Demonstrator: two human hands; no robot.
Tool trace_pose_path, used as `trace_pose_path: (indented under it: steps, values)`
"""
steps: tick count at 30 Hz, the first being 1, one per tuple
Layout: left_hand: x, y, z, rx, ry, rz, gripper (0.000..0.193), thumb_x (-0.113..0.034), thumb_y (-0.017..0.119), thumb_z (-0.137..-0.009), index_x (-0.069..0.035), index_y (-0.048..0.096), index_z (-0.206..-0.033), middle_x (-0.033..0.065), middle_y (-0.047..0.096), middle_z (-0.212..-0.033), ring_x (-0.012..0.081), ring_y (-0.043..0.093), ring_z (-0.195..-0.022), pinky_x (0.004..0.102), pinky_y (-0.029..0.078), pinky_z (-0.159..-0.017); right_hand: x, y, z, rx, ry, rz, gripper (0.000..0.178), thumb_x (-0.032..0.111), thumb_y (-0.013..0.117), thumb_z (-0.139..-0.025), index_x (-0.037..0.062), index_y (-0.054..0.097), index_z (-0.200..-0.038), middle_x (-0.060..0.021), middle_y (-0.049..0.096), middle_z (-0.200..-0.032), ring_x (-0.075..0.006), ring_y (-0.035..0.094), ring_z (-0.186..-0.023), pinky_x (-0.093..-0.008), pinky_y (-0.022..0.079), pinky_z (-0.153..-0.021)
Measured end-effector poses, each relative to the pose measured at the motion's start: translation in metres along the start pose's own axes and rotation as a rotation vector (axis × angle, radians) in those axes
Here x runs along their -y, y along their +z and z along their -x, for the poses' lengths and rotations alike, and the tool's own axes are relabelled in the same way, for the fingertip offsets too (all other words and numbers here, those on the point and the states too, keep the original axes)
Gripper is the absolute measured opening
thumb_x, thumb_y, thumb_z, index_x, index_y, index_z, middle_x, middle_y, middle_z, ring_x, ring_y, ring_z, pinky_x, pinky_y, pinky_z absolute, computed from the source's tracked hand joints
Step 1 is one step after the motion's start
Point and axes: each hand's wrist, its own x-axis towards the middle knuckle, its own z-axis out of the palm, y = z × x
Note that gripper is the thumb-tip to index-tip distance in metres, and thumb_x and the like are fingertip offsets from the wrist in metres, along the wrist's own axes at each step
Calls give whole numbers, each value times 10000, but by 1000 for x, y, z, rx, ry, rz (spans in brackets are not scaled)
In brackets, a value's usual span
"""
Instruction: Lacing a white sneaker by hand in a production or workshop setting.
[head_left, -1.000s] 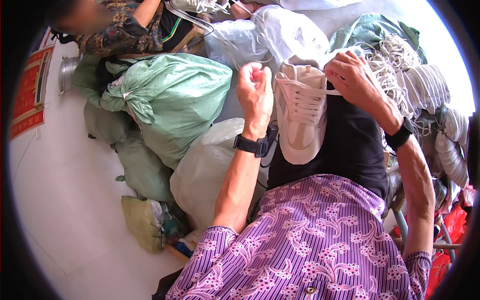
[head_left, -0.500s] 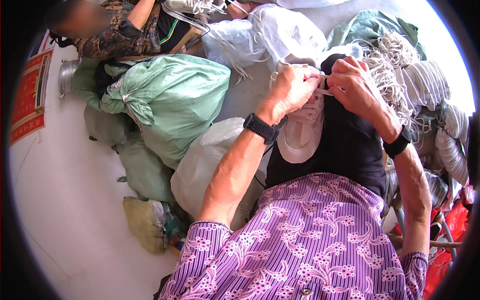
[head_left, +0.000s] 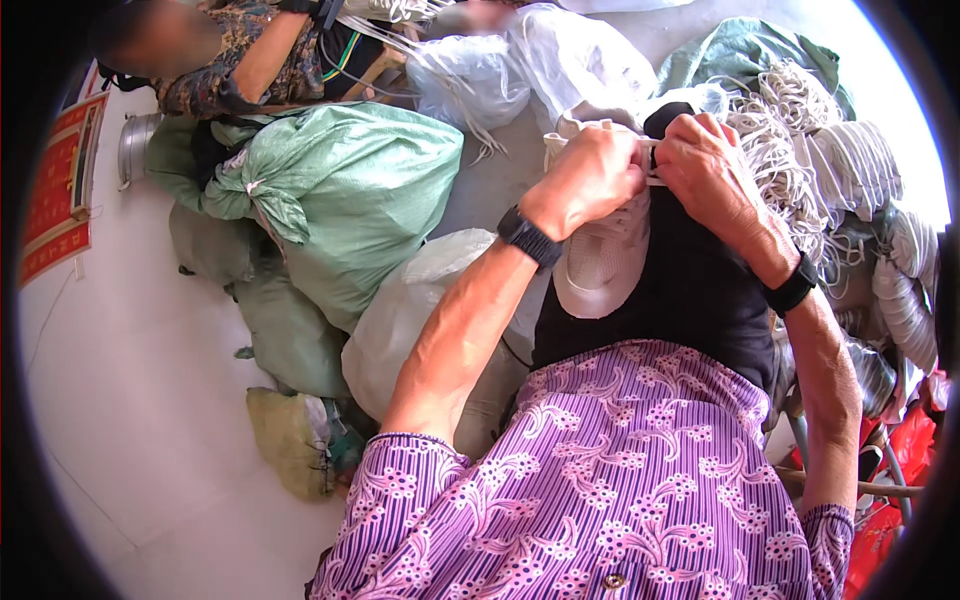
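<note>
A pale sneaker rests on my black-clad lap, its toe toward me. My left hand is closed over the sneaker's upper part and hides much of the lacing. Close beside it, my right hand is closed too, thumb and fingers pinched together. A short stretch of white shoelace shows between the two hands, gripped at both sides. The exact finger positions on the lace are partly hidden.
Bundles of white shoelaces lie at my right, beside stacked pale shoe pieces. Tied green sacks and a white plastic bag stand at my left. Another person sits at the far left, near clear plastic bags.
My left hand has turned, its knuckles now more over the sneaker, and its fingers have curled tighter. The sneaker has shifted slightly. The other person's arm has moved.
</note>
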Motion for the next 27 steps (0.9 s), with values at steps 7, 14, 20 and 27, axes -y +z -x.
trace_pose_path:
  steps: [7,14,20,27]
  values:
    - [-18,2,16,-264,-244,185,99,-30,593,-781,-12,640,-866,98,600,-639,94,566,-600,282,470,-574,11,-1,-13,16,-22,-53,132,107,594,-776,102,646,-897,-50,559,-904,-256,513,-942,-398,364,-856]
    - [-20,2,21,-356,-441,431,111,-25,586,-792,-14,649,-883,68,639,-676,57,595,-642,248,493,-611,11,7,-20,25,-2,-87,133,150,637,-748,139,691,-869,-36,591,-832,-246,555,-888,-412,388,-800]
    - [-20,-11,21,-104,-282,178,198,-156,601,-754,-15,649,-886,97,616,-646,132,606,-599,283,488,-590,-2,-17,-48,-104,80,-408,153,172,605,-805,48,650,-883,-97,619,-825,-266,611,-777,-302,452,-674]
    - [-9,-6,14,-105,-189,119,201,-180,649,-695,-34,636,-833,101,591,-647,185,593,-593,307,479,-592,-8,-18,-60,-66,356,-1023,324,358,549,-908,60,575,-1032,3,575,-870,-104,542,-804,-270,428,-738]
